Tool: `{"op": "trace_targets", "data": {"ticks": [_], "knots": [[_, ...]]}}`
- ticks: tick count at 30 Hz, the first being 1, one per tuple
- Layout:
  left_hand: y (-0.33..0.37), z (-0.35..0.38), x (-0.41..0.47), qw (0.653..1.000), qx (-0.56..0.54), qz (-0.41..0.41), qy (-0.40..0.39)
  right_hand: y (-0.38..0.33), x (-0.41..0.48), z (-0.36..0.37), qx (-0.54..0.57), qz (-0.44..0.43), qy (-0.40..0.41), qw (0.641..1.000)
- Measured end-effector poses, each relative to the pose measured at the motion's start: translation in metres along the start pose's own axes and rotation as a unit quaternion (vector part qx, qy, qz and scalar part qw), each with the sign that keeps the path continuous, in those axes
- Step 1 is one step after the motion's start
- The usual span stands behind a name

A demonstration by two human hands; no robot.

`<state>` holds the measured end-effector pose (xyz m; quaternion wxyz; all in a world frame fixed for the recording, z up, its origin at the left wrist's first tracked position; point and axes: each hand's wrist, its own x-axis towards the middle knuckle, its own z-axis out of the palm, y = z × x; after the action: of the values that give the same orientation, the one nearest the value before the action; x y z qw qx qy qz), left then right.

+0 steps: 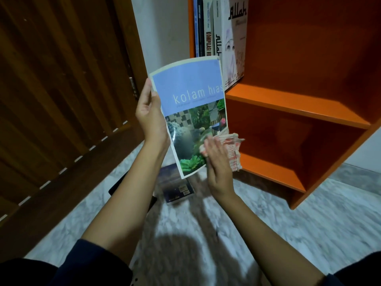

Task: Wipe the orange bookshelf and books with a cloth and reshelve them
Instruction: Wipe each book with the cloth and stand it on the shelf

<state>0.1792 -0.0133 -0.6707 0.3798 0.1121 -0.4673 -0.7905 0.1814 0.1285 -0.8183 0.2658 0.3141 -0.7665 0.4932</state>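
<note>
Head view: L hand (151,118) grips a thin book (191,96) by its left edge, just left of frame centre, thumb on the front and fingers curled behind. The book is held up nearly upright, top tipped toward 11 o'clock, with its cover facing the camera. The cover has a pale blue upper half with white text "kolam hias" and a garden photo below.

R hand (218,162) is at the book's 5 o'clock corner. Its fingers look straight and flat, pressing a cloth (232,149) against the lower right of the cover. The cloth is white w/ red print, bunched, and sticks out past the fingers toward 3 o'clock. That area is blurred, so finer grip detail can't be told.

The orange bookshelf (288,104) fills 1–4 o'clock and stands on the marble floor (309,234). A row of books (218,34) stands upright at 12–1 o'clock on its upper board – one spine reads "KOMPILASI", and another's spine and cover read "Allah". A dark book (177,186) lies flat on the floor at 6 o'clock, below the held one. A brown wooden door (61,89) is at 9–10 o'clock.
</note>
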Motion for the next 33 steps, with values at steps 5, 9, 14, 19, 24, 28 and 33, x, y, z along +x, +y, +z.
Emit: {"op": "trace_targets", "data": {"ticks": [5,9,14,19,24,28,33], "knots": [[-0.001,0.015,-0.006,0.998,-0.003,-0.002,-0.064,-0.006,0.053,-0.022,0.143,0.215,0.145,0.955],[0.000,0.039,-0.004,0.996,-0.008,0.017,-0.091,0.007,0.102,-0.045,0.183,0.249,0.183,0.933],[0.001,0.083,0.012,0.993,-0.027,0.078,-0.080,0.034,0.164,-0.067,0.185,0.193,0.173,0.948],[-0.011,0.137,0.034,0.982,-0.058,0.148,-0.103,0.065,0.229,-0.093,0.144,0.122,0.190,0.964],[-0.034,0.183,0.065,0.962,-0.020,0.255,-0.098,0.099,0.291,-0.106,0.171,0.073,0.203,0.961],[-0.063,0.199,0.088,0.944,0.028,0.311,-0.108,0.128,0.318,-0.096,0.185,0.098,0.196,0.958],[-0.096,0.195,0.105,0.921,0.112,0.355,-0.114,0.169,0.313,-0.069,0.132,0.114,0.192,0.966]]}}
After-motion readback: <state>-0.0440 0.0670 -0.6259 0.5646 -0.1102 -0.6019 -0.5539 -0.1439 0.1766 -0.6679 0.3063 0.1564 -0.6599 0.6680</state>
